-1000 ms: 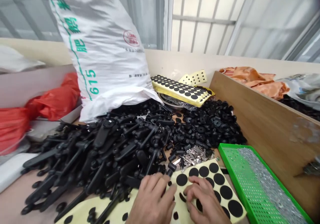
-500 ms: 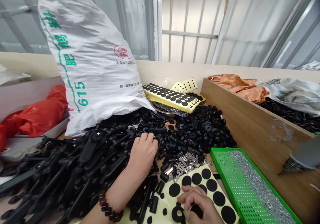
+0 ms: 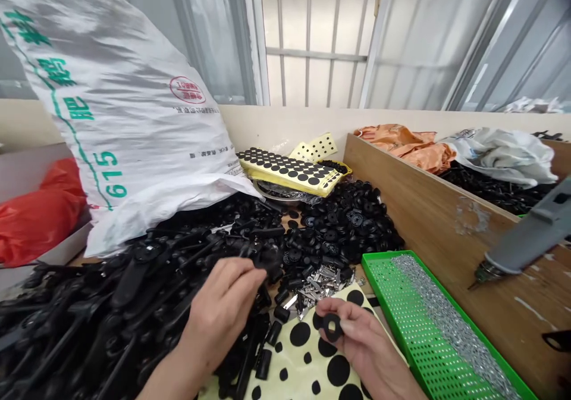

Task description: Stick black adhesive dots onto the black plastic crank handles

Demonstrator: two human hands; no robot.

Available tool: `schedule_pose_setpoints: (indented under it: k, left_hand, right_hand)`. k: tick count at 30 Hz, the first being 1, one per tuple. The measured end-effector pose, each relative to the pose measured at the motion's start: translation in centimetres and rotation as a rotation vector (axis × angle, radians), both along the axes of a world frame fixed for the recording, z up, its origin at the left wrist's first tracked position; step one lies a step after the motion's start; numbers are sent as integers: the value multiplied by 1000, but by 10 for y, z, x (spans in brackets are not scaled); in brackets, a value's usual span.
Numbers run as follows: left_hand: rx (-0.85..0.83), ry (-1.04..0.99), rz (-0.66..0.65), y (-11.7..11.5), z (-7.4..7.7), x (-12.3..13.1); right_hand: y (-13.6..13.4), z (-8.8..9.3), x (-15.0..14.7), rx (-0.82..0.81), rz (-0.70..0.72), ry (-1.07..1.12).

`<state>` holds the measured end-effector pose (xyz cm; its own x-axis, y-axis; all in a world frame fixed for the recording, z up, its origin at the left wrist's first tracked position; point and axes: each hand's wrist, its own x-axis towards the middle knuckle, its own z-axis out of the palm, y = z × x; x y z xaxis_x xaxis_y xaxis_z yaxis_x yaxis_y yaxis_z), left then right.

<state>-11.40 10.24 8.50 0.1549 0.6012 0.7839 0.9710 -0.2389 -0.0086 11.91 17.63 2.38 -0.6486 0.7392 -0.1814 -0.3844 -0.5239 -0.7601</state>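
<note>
My right hand [image 3: 368, 343] pinches a black ring-shaped pad [image 3: 332, 327] between thumb and fingers, holding it up over a pale yellow sheet [image 3: 292, 364] of black round pads. To the left, my left hand [image 3: 227, 311] is closed above the heap of black plastic parts [image 3: 151, 287]. At its fingertips is a dark, blurred black plastic part [image 3: 269, 259] whose exact shape I cannot make out. Short black cylinders [image 3: 263, 364] lie along the sheet's left edge. Small silvery metal pieces [image 3: 319, 287] are piled just beyond the sheet.
A green tray [image 3: 413, 316] of tiny metal pieces lies at right, beside a wooden board [image 3: 410, 197] and a grey power screwdriver [image 3: 521, 239]. Black round parts [image 3: 343, 221] are heaped behind. A big white sack [image 3: 147, 108] stands at back left, next to stacked pad sheets [image 3: 289, 171].
My right hand has lifted the black ring off the sheet. My left hand has drawn back from the heap toward me, with a dark part at its fingertips. The view has swung right.
</note>
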Motion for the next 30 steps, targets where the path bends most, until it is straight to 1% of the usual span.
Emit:
schedule_pose_setpoints:
  k: [1,3,5,6,7,9,11,13,14,16,18,19,21,25,30]
  left_hand:
    - [8,-26,-71,-8,-2,11]
    - [-1,-85,-208,-21,-11,33]
    - [-58,-157,-292,-32,-25,50]
    - [-100,-196,-305,-36,-32,56]
    - [-145,-235,-298,-39,-40,61]
    - [-247,-330,-237,-44,-52,68]
    - [-392,-471,-148,-47,-59,70]
    - [-598,-670,-67,-48,-61,71]
    - [-721,-794,-59,-47,-60,71]
    - [-948,-1067,-124,-43,-56,71]
    - [-1061,-1302,-230,-39,-52,71]
    - [-1076,-1380,-261,-37,-52,71]
    - [-1070,-1458,-249,-36,-53,72]
    - [-1079,-1485,-197,-38,-60,73]
    - [-1098,-1496,-215,-39,-61,73]
  right_hand:
    - [0,4,-2,-34,15,39]
    - [0,9,-6,-82,43,91]
    - [-1,10,-8,-103,74,123]
    - [-2,9,-8,-102,86,130]
    - [-2,7,-8,-100,94,129]
    - [-4,4,-6,-97,102,106]
    - [-6,3,-4,-99,107,85]
    - [-8,4,-2,-89,125,86]
    - [-10,5,-1,-74,142,89]
    - [-12,8,0,-44,188,82]
    - [-14,10,0,-25,218,57]
    - [-15,9,0,-20,223,42]
    - [-15,7,1,-5,219,3]
    - [-15,2,0,49,223,-87]
    - [-16,-2,-2,165,196,-224]
